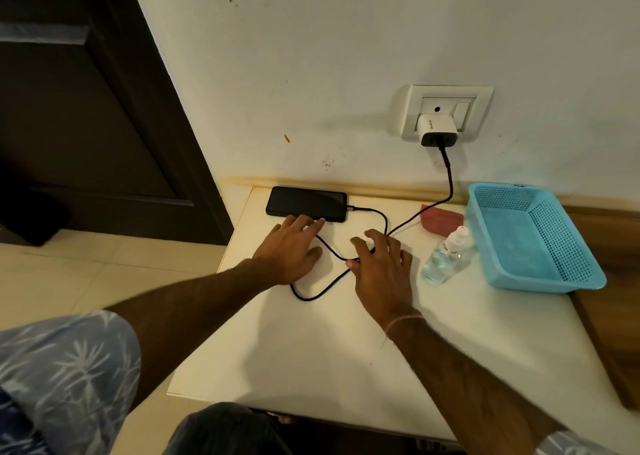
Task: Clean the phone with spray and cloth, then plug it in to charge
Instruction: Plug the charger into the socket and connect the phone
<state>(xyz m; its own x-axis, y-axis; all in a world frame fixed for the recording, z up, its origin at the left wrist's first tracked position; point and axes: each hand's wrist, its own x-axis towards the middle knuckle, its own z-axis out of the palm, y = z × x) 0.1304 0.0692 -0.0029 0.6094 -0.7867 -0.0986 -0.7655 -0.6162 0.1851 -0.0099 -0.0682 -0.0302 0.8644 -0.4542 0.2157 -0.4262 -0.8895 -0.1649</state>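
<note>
A black phone (306,203) lies flat at the far left of the cream table (311,343), screen dark. A black cable (408,222) is plugged into its right end and runs in loops to a white charger (437,130) in the wall socket (446,108). My left hand (291,246) rests open, fingertips touching the phone's near edge. Over the cable's loop lies my right hand (384,267), fingers spread and resting on it. A clear spray bottle (446,255) lies tilted to the right of that hand. A red cloth (440,219) sits behind the bottle.
A light blue perforated basket (530,236) stands at the table's right, against a wooden surface (609,316). A dark door (86,108) is at the left, with tiled floor (104,271) below it. The wall runs right behind the table.
</note>
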